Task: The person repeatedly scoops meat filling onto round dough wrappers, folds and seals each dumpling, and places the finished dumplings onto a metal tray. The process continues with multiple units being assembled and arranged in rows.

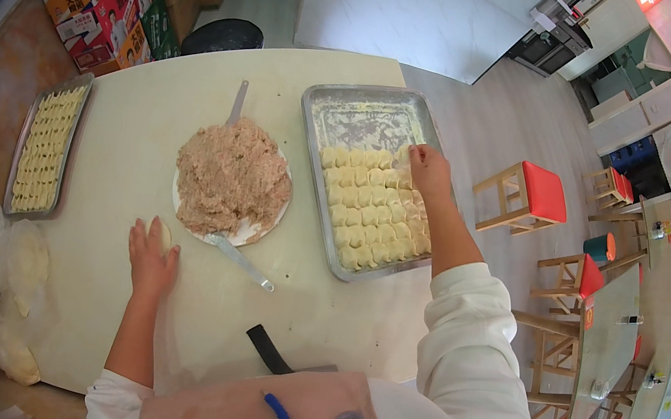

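Observation:
My right hand (428,171) is at the upper right part of a metal tray (366,110), its fingers pinching a dumpling (403,156) at the end of a row. Rows of pale dumplings (369,209) fill the near part of this floured tray. My left hand (154,255) lies palm down on the table (205,335), fingers spread, partly over a round dough wrapper (166,238). Between the hands, a heap of minced filling (234,175) rests on a white plate (257,233). One metal spatula (242,262) leans at its near edge, and another handle (239,101) sticks out behind.
A second metal tray (73,143) of dumplings stands at the left edge. Plastic bags with dough (23,262) lie at the near left corner. Beyond the table are a black round stool (224,36), stacked cartons (113,2) and, rightward, red-topped stools (541,190).

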`<state>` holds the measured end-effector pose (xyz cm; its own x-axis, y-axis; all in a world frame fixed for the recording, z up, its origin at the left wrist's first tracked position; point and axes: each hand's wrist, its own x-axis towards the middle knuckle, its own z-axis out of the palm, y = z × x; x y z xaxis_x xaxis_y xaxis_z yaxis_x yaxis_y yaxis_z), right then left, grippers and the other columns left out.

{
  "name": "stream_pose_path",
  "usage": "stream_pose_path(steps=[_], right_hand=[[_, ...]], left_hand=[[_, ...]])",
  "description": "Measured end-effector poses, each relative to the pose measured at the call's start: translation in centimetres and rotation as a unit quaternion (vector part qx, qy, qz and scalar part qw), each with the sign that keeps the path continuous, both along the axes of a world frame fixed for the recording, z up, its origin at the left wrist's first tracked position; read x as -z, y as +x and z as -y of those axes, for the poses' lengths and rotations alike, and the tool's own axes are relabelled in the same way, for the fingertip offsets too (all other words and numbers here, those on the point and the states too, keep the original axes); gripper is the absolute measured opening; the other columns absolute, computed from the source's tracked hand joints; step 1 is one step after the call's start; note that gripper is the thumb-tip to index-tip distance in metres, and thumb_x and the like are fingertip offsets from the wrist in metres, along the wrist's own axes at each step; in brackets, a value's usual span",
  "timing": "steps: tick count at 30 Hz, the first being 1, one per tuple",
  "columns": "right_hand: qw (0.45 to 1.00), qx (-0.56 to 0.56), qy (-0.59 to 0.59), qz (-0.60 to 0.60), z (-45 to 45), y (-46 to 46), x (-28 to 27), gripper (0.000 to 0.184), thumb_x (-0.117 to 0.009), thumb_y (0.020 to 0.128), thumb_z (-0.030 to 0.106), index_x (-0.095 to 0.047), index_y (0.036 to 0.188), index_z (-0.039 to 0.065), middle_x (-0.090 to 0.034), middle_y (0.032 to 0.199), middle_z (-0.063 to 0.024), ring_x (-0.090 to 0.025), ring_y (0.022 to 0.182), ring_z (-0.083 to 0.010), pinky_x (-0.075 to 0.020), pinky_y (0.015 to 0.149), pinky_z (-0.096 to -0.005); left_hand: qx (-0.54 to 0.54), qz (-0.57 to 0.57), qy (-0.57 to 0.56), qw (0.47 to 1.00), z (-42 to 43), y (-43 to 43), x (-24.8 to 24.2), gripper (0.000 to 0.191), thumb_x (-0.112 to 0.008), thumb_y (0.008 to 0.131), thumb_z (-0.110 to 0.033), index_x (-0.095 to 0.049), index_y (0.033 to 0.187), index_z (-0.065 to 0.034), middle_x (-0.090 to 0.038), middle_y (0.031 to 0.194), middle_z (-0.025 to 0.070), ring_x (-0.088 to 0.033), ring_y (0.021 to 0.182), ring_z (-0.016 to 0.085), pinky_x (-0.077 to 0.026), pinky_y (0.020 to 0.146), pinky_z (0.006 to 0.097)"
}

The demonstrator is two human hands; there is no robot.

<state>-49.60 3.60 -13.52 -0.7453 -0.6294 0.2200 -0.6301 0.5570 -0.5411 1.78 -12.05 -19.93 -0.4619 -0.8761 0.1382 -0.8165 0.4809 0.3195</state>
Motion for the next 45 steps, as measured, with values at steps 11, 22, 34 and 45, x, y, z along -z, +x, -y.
stream_pose_path(steps=[11, 22, 34, 45], right_hand=[[0.996, -0.067, 0.051, -0.039, -0.4, -1.3, 3.3, 0.028, -0.054, 0.093, 0.032, -0.065, 0.095, 0.006, -0.067, 0.086, -0.0196, -0.062, 0.082, -0.0397, -0.0489, 0.073, -0.0474], [0.943, -0.279, -0.054, -0.174, 0.2, 10.7, -1.0, 0.018, -0.061, 0.083, 0.004, -0.061, 0.101, 0.001, -0.062, 0.1, -0.0164, -0.056, 0.096, -0.036, -0.0449, 0.086, -0.0439], [0.881, -0.365, -0.006, 0.301, 1.1, 33.7, -2.8, 0.019, -0.066, 0.088, 0.02, -0.065, 0.098, 0.004, -0.065, 0.088, -0.0094, -0.061, 0.083, -0.0225, -0.0484, 0.075, -0.0328], [0.744, -0.319, -0.077, 0.583, 0.1, 34.8, -6.3, 0.02, -0.063, 0.092, 0.021, -0.063, 0.098, 0.002, -0.063, 0.086, 0.0006, -0.052, 0.078, -0.0056, -0.042, 0.071, -0.021]], left_hand=[[0.11, -0.131, -0.027, 0.985, 1.8, -1.3, 1.0, 0.029, -0.067, 0.08, -0.012, -0.06, 0.106, -0.0034, -0.056, 0.126, 0.0159, -0.049, 0.12, 0.036, -0.038, 0.103, 0.0448], [0.001, -0.272, -0.018, 0.962, -1.5, 0.2, 2.2, 0.022, -0.068, 0.082, -0.013, -0.056, 0.098, -0.003, -0.056, 0.127, 0.0175, -0.055, 0.112, 0.033, -0.045, 0.093, 0.0396], [-0.205, -0.733, 0.464, 0.453, -6.2, 1.9, -6.1, 0.02, -0.046, 0.099, -0.016, -0.048, 0.115, -0.0035, -0.059, 0.116, 0.0124, -0.059, 0.103, 0.021, -0.048, 0.091, 0.0342], [0.025, -0.59, 0.491, 0.641, -10.5, -0.8, -10.2, 0.014, -0.047, 0.097, -0.014, -0.049, 0.109, -0.0074, -0.056, 0.121, 0.0111, -0.058, 0.099, 0.016, -0.046, 0.086, 0.0291]])
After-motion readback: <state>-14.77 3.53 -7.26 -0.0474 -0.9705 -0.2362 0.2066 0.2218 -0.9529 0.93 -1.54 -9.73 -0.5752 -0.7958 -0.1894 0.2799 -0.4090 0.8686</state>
